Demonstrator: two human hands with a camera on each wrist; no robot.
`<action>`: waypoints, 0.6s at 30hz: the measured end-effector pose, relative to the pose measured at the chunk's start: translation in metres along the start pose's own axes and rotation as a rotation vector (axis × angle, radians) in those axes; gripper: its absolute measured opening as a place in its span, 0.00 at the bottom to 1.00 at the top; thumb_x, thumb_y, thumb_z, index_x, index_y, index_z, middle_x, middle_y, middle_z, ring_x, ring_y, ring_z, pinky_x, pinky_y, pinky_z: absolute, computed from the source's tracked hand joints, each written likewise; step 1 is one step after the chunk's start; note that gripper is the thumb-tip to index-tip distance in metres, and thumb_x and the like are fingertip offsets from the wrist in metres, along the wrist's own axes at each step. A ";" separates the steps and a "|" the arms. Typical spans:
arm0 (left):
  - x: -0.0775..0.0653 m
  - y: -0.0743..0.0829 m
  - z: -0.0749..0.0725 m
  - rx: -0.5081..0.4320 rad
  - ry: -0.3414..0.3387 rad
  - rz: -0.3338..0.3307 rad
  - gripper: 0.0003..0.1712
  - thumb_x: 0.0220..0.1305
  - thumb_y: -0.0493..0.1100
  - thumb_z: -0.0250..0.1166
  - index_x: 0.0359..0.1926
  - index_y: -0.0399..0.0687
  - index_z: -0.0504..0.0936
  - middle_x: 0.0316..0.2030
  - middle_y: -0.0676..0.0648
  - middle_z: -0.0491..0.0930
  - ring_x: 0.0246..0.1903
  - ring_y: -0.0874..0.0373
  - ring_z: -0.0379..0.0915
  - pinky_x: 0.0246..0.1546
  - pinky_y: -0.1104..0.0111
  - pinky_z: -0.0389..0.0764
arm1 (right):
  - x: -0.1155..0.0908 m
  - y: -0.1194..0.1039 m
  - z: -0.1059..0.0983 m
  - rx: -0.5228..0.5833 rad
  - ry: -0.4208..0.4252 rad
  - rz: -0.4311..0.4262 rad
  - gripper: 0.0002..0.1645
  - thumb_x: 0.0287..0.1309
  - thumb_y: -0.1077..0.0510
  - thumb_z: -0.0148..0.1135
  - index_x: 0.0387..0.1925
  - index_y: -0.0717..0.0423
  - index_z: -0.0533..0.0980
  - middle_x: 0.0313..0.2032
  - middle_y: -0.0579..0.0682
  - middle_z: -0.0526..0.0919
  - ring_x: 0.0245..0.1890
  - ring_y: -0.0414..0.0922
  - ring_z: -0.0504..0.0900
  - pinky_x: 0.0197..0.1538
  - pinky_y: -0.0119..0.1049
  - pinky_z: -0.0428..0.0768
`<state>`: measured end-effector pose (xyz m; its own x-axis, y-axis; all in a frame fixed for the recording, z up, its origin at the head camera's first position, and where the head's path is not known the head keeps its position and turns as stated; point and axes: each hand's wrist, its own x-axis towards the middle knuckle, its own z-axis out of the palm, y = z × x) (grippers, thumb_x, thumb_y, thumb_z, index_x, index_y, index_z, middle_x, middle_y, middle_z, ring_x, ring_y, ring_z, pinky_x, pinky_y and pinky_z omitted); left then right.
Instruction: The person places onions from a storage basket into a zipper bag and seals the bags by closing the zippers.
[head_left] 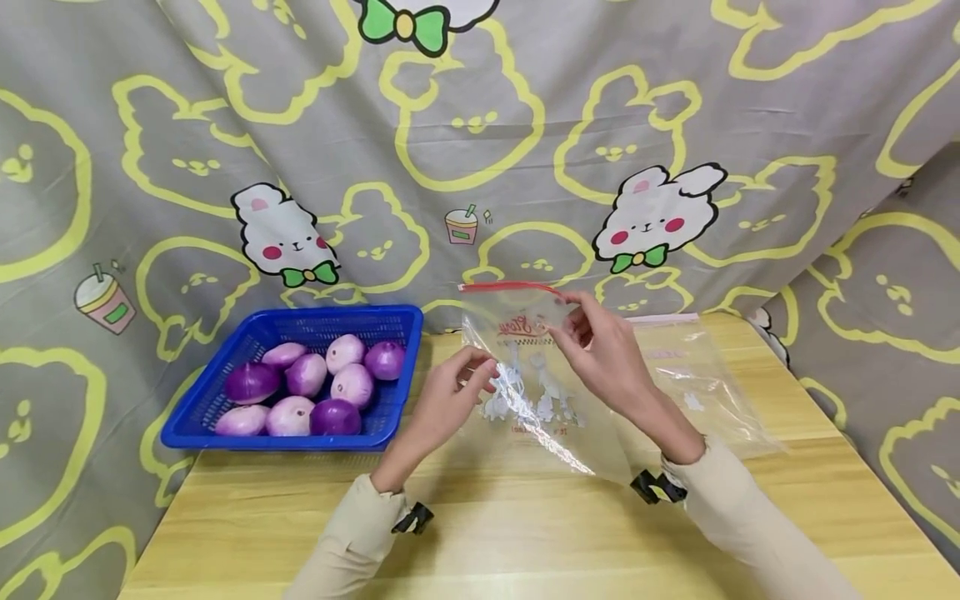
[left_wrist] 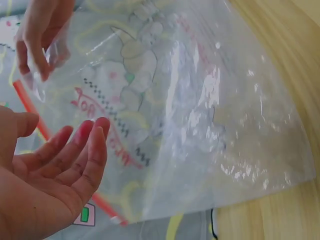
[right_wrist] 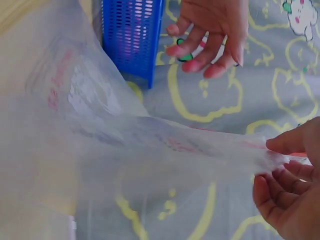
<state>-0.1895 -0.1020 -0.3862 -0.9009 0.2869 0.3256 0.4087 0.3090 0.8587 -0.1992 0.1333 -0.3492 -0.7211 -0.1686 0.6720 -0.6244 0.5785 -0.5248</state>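
Worktop (head_left: 525, 546) carries the basket (head_left: 277, 444) at left; the bag (head_left: 525, 404) is held up to the basket's right, whether its base touches the wood unclear. Right hand (head_left: 611, 358) pinches the bag's top edge, while the left hand (head_left: 450, 387), fingers loosely bent, holds nothing. Judgement: best to take the free top corner with left thumb and fingertips, then ease the film outward, keeping the red zip (head_left: 502, 286) straight.
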 end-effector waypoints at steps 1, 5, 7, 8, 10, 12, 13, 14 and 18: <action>0.001 0.002 0.000 -0.031 0.000 -0.009 0.15 0.75 0.45 0.56 0.48 0.36 0.81 0.39 0.38 0.84 0.34 0.46 0.85 0.30 0.60 0.85 | -0.001 -0.004 -0.002 -0.010 0.013 -0.030 0.21 0.58 0.66 0.68 0.53 0.61 0.74 0.25 0.47 0.77 0.24 0.39 0.75 0.29 0.33 0.77; 0.001 0.012 -0.003 -0.165 -0.010 -0.012 0.18 0.77 0.47 0.53 0.50 0.36 0.78 0.42 0.34 0.83 0.38 0.43 0.84 0.33 0.54 0.85 | -0.004 -0.018 -0.008 -0.053 0.076 -0.179 0.23 0.57 0.69 0.67 0.54 0.63 0.74 0.26 0.48 0.76 0.25 0.39 0.74 0.29 0.34 0.77; 0.001 0.019 -0.005 -0.228 -0.014 0.000 0.18 0.78 0.48 0.52 0.52 0.36 0.77 0.43 0.33 0.82 0.40 0.43 0.84 0.35 0.51 0.85 | -0.006 -0.023 -0.009 -0.077 0.116 -0.279 0.22 0.57 0.69 0.66 0.54 0.64 0.74 0.28 0.50 0.78 0.26 0.40 0.75 0.28 0.36 0.78; 0.000 0.022 -0.006 -0.259 -0.014 0.011 0.18 0.78 0.47 0.51 0.52 0.37 0.76 0.44 0.32 0.82 0.41 0.42 0.84 0.35 0.49 0.84 | -0.006 -0.026 -0.010 -0.094 0.141 -0.334 0.21 0.58 0.68 0.65 0.54 0.65 0.75 0.28 0.51 0.78 0.26 0.41 0.76 0.28 0.36 0.78; 0.000 0.030 -0.010 -0.308 -0.012 0.037 0.18 0.79 0.47 0.49 0.54 0.36 0.75 0.44 0.32 0.82 0.42 0.41 0.84 0.36 0.49 0.84 | -0.007 -0.031 -0.009 -0.130 0.191 -0.445 0.18 0.59 0.67 0.62 0.52 0.66 0.75 0.29 0.52 0.79 0.25 0.43 0.75 0.26 0.39 0.77; -0.001 0.036 -0.013 -0.353 -0.010 0.064 0.19 0.80 0.47 0.47 0.54 0.35 0.74 0.45 0.31 0.82 0.44 0.41 0.83 0.37 0.49 0.84 | -0.008 -0.035 -0.008 -0.172 0.239 -0.553 0.16 0.61 0.65 0.60 0.50 0.66 0.77 0.28 0.52 0.78 0.25 0.45 0.75 0.25 0.40 0.75; -0.002 0.040 -0.015 -0.370 -0.009 0.074 0.21 0.80 0.48 0.46 0.54 0.34 0.73 0.46 0.30 0.82 0.45 0.41 0.83 0.37 0.50 0.85 | -0.008 -0.036 -0.007 -0.191 0.261 -0.602 0.15 0.62 0.64 0.59 0.49 0.66 0.77 0.27 0.52 0.78 0.24 0.46 0.74 0.24 0.40 0.74; -0.002 0.043 -0.016 -0.386 -0.007 0.080 0.22 0.80 0.49 0.45 0.54 0.33 0.73 0.47 0.30 0.82 0.46 0.41 0.83 0.37 0.51 0.85 | -0.008 -0.038 -0.006 -0.196 0.279 -0.650 0.14 0.63 0.64 0.58 0.49 0.66 0.78 0.27 0.52 0.78 0.24 0.47 0.74 0.24 0.40 0.75; -0.004 0.054 -0.022 -0.472 0.012 0.075 0.27 0.81 0.52 0.42 0.54 0.30 0.74 0.47 0.31 0.82 0.46 0.44 0.84 0.38 0.52 0.85 | -0.011 -0.043 -0.001 -0.172 0.335 -0.836 0.12 0.64 0.65 0.57 0.46 0.64 0.80 0.28 0.53 0.78 0.23 0.47 0.74 0.25 0.39 0.76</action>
<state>-0.1666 -0.1064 -0.3325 -0.8739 0.2819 0.3960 0.3648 -0.1583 0.9176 -0.1642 0.1105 -0.3332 0.0867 -0.3610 0.9285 -0.8313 0.4874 0.2671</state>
